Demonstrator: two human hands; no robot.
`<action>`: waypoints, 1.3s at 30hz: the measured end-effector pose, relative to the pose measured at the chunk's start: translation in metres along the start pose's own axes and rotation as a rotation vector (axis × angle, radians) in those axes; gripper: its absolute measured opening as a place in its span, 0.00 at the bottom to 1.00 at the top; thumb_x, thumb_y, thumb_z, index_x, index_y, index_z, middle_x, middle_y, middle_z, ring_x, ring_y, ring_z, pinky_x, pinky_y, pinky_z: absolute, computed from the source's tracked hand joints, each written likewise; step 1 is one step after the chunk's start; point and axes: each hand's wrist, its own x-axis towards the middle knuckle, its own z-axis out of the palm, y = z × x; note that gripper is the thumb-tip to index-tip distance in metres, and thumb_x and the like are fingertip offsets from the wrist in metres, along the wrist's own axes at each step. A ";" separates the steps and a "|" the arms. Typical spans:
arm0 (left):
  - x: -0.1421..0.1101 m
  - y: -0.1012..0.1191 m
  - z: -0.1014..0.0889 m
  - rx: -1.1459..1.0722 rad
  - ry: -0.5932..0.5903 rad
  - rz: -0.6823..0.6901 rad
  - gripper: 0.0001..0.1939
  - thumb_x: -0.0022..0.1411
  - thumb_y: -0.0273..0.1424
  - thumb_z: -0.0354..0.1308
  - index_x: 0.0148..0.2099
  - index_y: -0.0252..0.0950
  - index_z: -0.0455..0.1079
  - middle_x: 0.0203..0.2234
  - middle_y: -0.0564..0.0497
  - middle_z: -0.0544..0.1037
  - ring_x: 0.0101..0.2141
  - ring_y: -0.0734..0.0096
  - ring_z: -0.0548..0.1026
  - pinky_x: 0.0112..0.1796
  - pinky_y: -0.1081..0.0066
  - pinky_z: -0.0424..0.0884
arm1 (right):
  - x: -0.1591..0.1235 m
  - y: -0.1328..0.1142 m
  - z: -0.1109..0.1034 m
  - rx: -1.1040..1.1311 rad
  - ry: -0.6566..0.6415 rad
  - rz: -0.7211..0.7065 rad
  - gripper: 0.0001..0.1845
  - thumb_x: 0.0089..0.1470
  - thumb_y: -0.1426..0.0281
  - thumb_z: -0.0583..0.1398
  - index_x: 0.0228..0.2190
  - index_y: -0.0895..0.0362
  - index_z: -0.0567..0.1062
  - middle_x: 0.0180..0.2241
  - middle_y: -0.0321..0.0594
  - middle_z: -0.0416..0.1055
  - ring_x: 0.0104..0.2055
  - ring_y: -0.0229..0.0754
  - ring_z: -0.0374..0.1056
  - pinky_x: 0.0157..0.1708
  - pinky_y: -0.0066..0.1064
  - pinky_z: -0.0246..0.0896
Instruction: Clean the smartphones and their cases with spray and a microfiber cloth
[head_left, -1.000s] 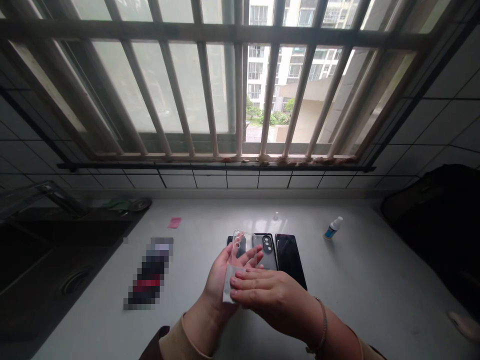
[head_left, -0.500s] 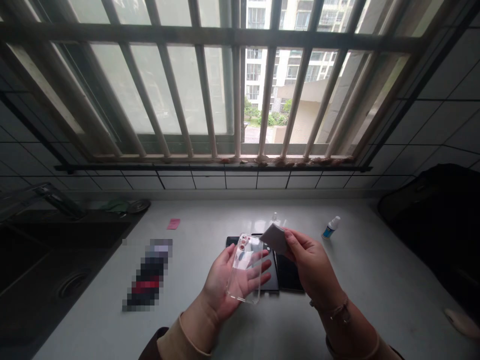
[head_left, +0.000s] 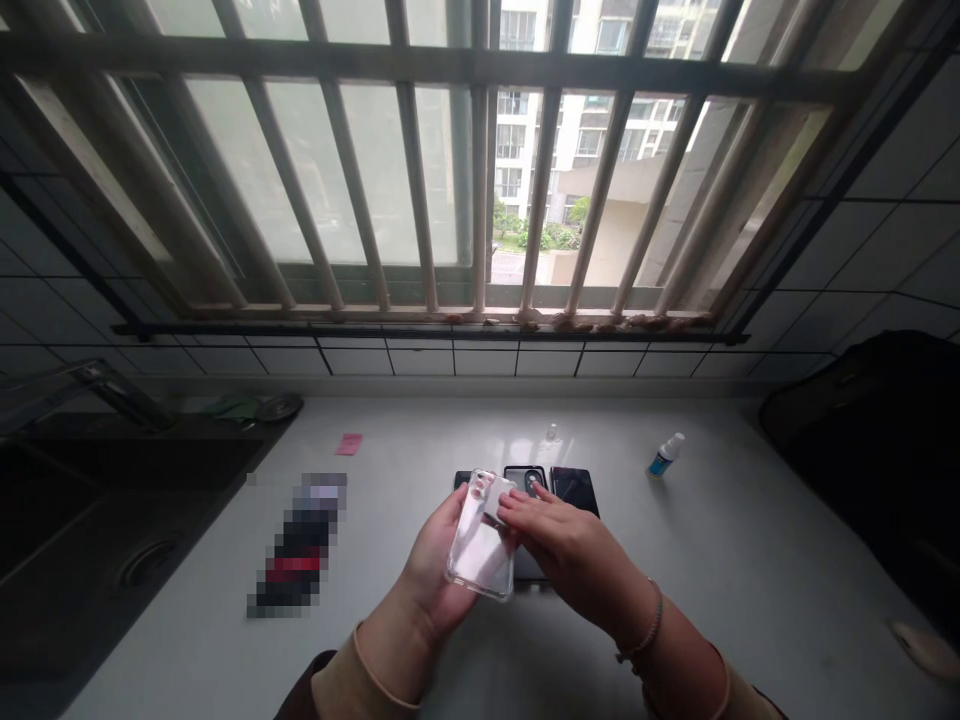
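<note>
Clear phone case lies across left hand

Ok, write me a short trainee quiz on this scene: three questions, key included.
1. What does the right hand press against the clear phone case? A) a small white cloth B) a pink note C) a black phone
2. True or false: the left hand holds the case from beneath.
3. Fill the blank: the white bottle with a blue label is on the countertop to the ____ of the hands.

Key: 1 A; 2 true; 3 right.
</note>
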 end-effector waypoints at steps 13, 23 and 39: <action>0.002 0.011 -0.005 0.034 0.153 0.041 0.26 0.72 0.42 0.56 0.63 0.29 0.65 0.50 0.31 0.78 0.44 0.55 0.83 0.47 0.59 0.80 | 0.003 -0.051 -0.010 0.420 -0.115 -0.085 0.18 0.68 0.72 0.59 0.56 0.51 0.78 0.46 0.39 0.84 0.47 0.40 0.82 0.52 0.29 0.76; -0.003 -0.009 -0.008 0.265 -0.018 0.041 0.25 0.70 0.38 0.62 0.66 0.43 0.63 0.44 0.45 0.78 0.40 0.64 0.81 0.45 0.60 0.79 | 0.002 -0.008 -0.014 0.651 0.493 0.727 0.23 0.68 0.53 0.60 0.50 0.56 0.83 0.45 0.46 0.83 0.44 0.51 0.81 0.43 0.39 0.80; 0.009 -0.005 -0.005 0.039 0.272 0.185 0.25 0.70 0.44 0.60 0.63 0.39 0.66 0.42 0.41 0.79 0.44 0.58 0.83 0.50 0.59 0.79 | 0.004 -0.046 0.025 0.159 0.070 -0.182 0.18 0.67 0.78 0.59 0.57 0.59 0.77 0.57 0.48 0.78 0.62 0.44 0.72 0.66 0.35 0.66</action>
